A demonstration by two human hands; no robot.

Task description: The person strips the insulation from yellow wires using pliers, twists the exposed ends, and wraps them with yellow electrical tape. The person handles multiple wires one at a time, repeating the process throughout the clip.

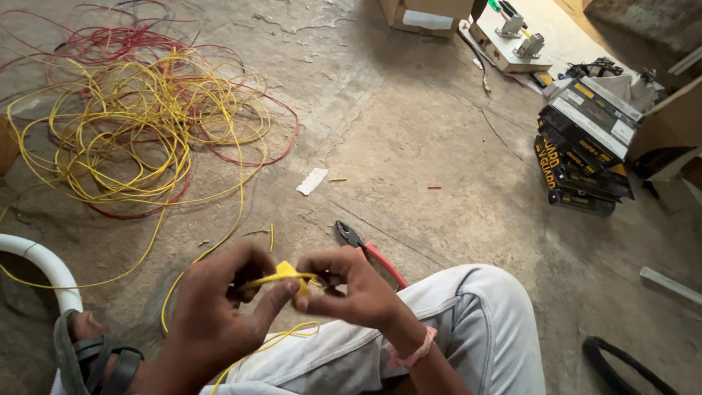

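Grip: left hand (219, 300) and right hand (351, 281) both pinch the yellow wire (287, 273), fingertips closed on it.
Wire position: bent between the two hands, near centre, above the knee (468, 322); its tail trails down left.
Surface: bare cracked concrete floor (409, 146); pliers (369, 252) just beyond the right hand; tangled wire heap (139, 110) far left; stacked boxes (585, 153) far right.
Wire look: thin, yellow-insulated, kinked.
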